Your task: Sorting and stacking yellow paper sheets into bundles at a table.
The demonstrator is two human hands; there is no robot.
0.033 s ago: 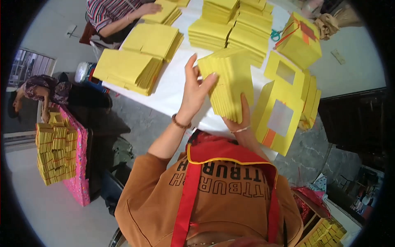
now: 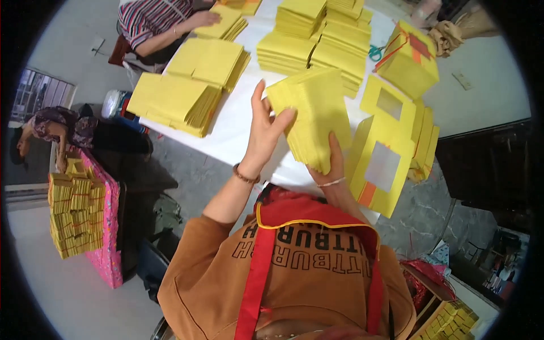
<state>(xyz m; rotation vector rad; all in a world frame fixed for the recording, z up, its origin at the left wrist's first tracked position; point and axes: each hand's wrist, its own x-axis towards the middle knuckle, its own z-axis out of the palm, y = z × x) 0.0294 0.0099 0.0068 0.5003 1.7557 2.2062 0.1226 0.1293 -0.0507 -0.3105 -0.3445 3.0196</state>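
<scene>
I hold a thick stack of yellow folded paper pieces [image 2: 320, 105] over the near part of the table, its layered edges fanned slightly. My left hand [image 2: 265, 127] is at the stack's left side, thumb pressed on the edges and fingers behind it. Around the lower right corner wraps my right hand [image 2: 333, 161], its thumb on the top face and its other fingers hidden underneath. Just beyond the stack lie piles of similar yellow paper [image 2: 340, 54]. To the right of my right hand are yellow pieces with pale rectangular windows [image 2: 381, 167].
The white-covered table [image 2: 221, 144] also bears yellow piles [image 2: 173, 99] at left, teal scissors [image 2: 375, 52] and a yellow box-shaped bundle [image 2: 409, 62]. Another person's hand [image 2: 205, 18] rests on a far-left pile. A second person [image 2: 62, 124] stands at left by stacked yellow bundles [image 2: 76, 212].
The stack has tilted slightly, with more of its top face showing and its edges finer spread. Both hands stay on it. The surroundings shift a little in the picture.
</scene>
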